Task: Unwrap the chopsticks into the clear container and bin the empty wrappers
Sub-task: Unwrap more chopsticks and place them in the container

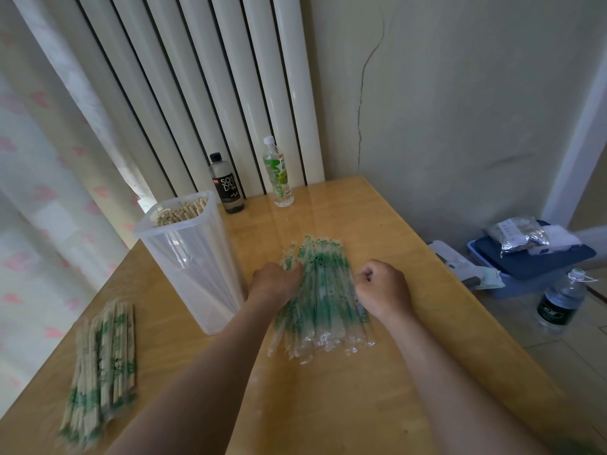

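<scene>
view: head, looking down at the desk (361,405)
wrappers (323,297): a fanned pile of clear, green-printed sleeves, flat on the middle of the desk, long ends toward the front and back edges
left grip (274,284): back of the hand up, on the pile's left side; fingers curl down into the wrappers and hold some
right grip (384,287): curled into a fist, touching the pile's right side; cannot tell whether it has a wrapper in it
container (193,257): clear, tall, upright, no lid on, near the left edge of the desk, just left of the left grip
sticks (180,213): bare, standing on end in the container, bunched toward its back wall
wrapped sticks (101,372): a blurred heap near the front left corner, well apart from the wrappers
dark bottle (226,185): upright at the back edge, black cap on, just behind the container
green bottle (278,174): upright at the back edge, white cap on, right of the dark bottle
radiator (197,77): white ribs behind the back edge
box (525,267): blue, on the floor beyond the right edge, bags on its lid
jug (561,300): clear, on the floor beside the box
</scene>
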Motion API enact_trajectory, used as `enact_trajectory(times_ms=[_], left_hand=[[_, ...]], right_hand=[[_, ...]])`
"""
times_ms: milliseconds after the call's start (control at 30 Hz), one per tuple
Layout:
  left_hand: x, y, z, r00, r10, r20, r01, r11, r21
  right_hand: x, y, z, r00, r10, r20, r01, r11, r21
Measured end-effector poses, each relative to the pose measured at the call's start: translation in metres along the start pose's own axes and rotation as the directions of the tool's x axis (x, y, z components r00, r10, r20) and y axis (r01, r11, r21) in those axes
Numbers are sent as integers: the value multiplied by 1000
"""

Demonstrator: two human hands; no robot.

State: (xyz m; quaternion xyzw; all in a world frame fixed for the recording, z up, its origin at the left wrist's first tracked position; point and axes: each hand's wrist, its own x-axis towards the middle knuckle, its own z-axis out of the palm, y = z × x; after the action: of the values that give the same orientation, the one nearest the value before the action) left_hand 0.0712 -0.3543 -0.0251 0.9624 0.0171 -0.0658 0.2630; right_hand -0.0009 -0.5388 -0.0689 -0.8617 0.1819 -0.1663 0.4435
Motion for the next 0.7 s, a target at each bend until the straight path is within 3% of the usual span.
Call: enact_trajectory(times_ms=[167,300,467,700], left_hand=[[-5,-1,-3,997,56,-45,-51,994,93],[-26,5,-13,964,238,-117,-210,955,209],[-47,0,-33,869,464,-170,-445,885,138],[-81,-46,-66,693,693,-199,-689,718,98]], right_hand=[[-2,-5,-4,999,24,26,-25,1000,6],[-4,-18,-19,995,91,49,-97,986,134],[-23,-62,-34,997,-1,74,-18,965,261],[-70,-128,-10,975,-133,180,85,964,252]])
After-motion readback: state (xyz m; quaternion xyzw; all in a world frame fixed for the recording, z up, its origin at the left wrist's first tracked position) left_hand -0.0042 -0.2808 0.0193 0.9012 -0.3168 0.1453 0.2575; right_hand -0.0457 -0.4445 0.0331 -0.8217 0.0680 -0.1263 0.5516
